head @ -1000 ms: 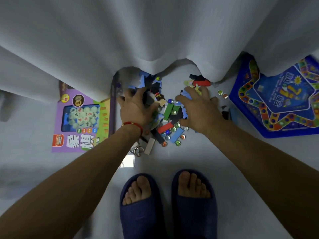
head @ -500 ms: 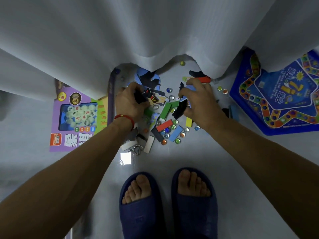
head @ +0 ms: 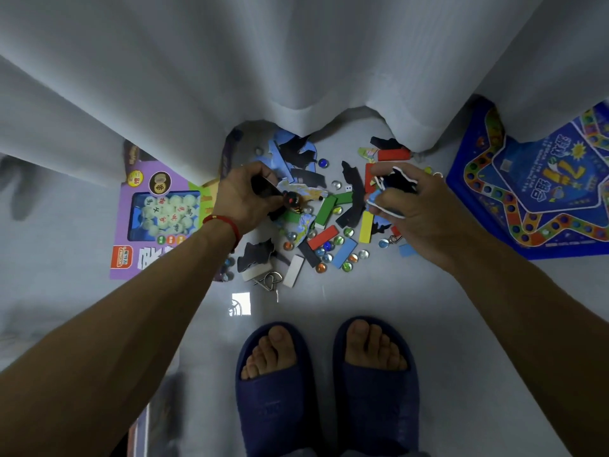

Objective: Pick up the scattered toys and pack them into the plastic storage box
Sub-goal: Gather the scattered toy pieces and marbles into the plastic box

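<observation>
A heap of small toys (head: 324,232) lies on the grey floor in front of my feet: coloured wooden blocks, glass marbles, dark puzzle pieces and a metal ring puzzle (head: 268,280). My left hand (head: 245,196), with a red string at the wrist, grips a dark block and a small black toy with red spots (head: 291,202). Over the heap's right side, my right hand (head: 403,201) holds a bunch of flat puzzle pieces (head: 397,184), black and blue. The plastic storage box is not in view.
A white curtain (head: 296,61) hangs down to the floor just behind the heap. A purple chess-set box (head: 158,219) lies at the left, half under the curtain. A blue star-shaped game board (head: 540,186) lies at the right. My feet in blue slippers (head: 326,384) stand close below.
Both hands went from pressing flat on the heap to curling round pieces and lifting slightly. The right hand now holds puzzle pieces, and more blocks and marbles show beneath it.
</observation>
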### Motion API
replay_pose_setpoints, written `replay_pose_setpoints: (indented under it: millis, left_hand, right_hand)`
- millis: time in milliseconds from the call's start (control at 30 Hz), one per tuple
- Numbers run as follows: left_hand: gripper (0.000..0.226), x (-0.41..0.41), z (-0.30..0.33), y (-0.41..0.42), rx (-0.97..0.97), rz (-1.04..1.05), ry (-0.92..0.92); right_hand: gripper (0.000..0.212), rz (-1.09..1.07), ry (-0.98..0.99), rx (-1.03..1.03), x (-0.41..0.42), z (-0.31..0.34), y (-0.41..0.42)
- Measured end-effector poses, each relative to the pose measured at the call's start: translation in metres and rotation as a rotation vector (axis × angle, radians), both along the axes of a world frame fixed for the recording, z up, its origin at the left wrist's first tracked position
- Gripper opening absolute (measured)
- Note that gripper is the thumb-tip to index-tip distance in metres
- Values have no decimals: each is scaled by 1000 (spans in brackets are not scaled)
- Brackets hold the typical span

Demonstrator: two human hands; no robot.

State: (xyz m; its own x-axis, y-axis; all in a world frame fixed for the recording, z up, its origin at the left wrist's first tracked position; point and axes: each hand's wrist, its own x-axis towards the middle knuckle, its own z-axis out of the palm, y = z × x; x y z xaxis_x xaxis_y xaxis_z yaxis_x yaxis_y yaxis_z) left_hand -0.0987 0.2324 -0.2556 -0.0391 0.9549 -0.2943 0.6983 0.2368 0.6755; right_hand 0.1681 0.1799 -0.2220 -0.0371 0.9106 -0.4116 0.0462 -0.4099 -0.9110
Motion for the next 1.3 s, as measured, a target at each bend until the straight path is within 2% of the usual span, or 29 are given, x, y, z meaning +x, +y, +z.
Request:
replay_pose_setpoints:
  millis: [100, 233, 333, 467, 567, 667, 733, 833, 900, 1000, 1067, 1133, 1233, 1300]
  left_hand:
    - [25, -10, 8, -9, 11, 51, 5]
    - [23, -25, 35, -28, -34, 208, -195]
    - [24, -28, 73, -49, -85, 354, -428]
    - [21, -37, 148, -88, -304, 554, -935]
    - [18, -72, 207, -134, -271, 569, -1015]
    - [19, -122, 253, -190, -187, 595, -1000]
    - [22, -157, 271, -230, -146, 636, -909]
    - [26, -200, 279, -282, -149, 752, -787]
    - [25, -220, 279, -310, -222, 834, -725]
    - [16, -236, 276, -337, -331, 903, -663]
    - [32, -241, 272, -344, -333, 939, -600]
    - [55, -240, 267, -343, -265, 966, -497]
    - [48, -225, 262, -324, -123, 873, -369]
    - [62, -206, 260, -302, -90, 821, -261]
  right_hand:
    - [31, -6, 100, -90, -3, 2, -11]
    - [32, 15, 178, -138, -13, 26, -23]
    - [34, 110, 188, -128, -26, 69, -26]
    - [34, 208, 233, -175, -60, 156, -24]
    - [35, 342, 226, -135, -104, 226, -31]
    - [36, 597, 179, -135, -161, 284, -48]
    - [38, 767, 120, -141, -206, 306, -68]
    - [41, 976, 70, -160, -275, 311, -106]
    - [46, 1074, 15, -207, -313, 303, -129]
    - [48, 1066, -46, -281, -345, 285, -151]
    - [45, 1028, -88, -275, -350, 277, -153]
    - [37, 1053, -160, -232, -340, 276, -146]
    - [28, 1021, -262, -123, -305, 284, -114]
    - [26, 915, -366, -42, -266, 290, -85]
